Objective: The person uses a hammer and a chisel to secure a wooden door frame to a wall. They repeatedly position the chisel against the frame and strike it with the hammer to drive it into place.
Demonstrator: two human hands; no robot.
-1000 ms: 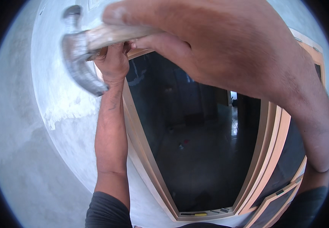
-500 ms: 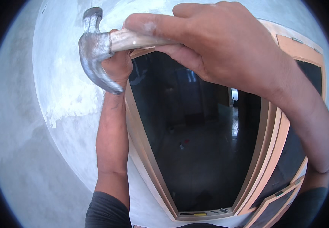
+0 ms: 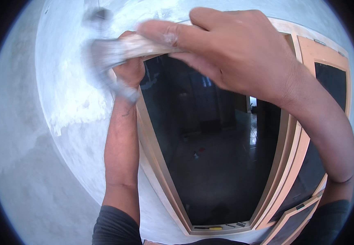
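The right hand (image 3: pixel 242 53) fills the upper middle of the view, fingers wrapped tight round the pale wooden handle of a hammer (image 3: pixel 107 61) — index finger stretched along the shaft, the rest curled under it. The hammer's metal head is a grey blur at the upper left (too smeared to make out its face or claw), lying over the plastered wall just left of the frame's top corner.

The left hand (image 3: pixel 131 69) is raised on a straight forearm and closed into a loose fist against the upper left corner of the wooden window frame (image 3: pixel 154 163), right under the hammer's handle. Whether it pinches anything between its fingers cannot be told; the blur and the handle cover them.

The frame is light, unpainted wood — its dark pane (image 3: pixel 217 163) shows a dim room with a glossy floor. A second framed panel (image 3: pixel 328 81) stands just beside it on the right. The wall (image 3: pixel 62 122) to the left is rough grey-white plaster, brighter in a patch near the hammer's head.
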